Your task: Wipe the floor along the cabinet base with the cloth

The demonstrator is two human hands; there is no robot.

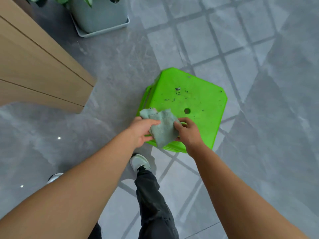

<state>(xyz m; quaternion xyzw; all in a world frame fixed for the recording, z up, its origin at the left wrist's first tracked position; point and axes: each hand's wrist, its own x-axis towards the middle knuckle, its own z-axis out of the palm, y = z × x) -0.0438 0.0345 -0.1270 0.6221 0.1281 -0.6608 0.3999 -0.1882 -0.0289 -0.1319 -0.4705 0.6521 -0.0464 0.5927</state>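
Note:
A pale green cloth [164,127] is held up between both hands, above the near corner of a bright green plastic stool [189,100]. My left hand [143,130] grips the cloth's left side with the thumb on top. My right hand [189,133] pinches its right edge. The wooden cabinet [39,69] stands at the left, its base meeting the grey floor [110,75]. The cloth is well above the floor and apart from the cabinet.
The stool top carries dark specks and a round hole. A pale planter [101,18] on a tray stands at the far end of the cabinet. My legs in dark trousers and light shoes [139,162] are below. Window shadows cross the tiles at right.

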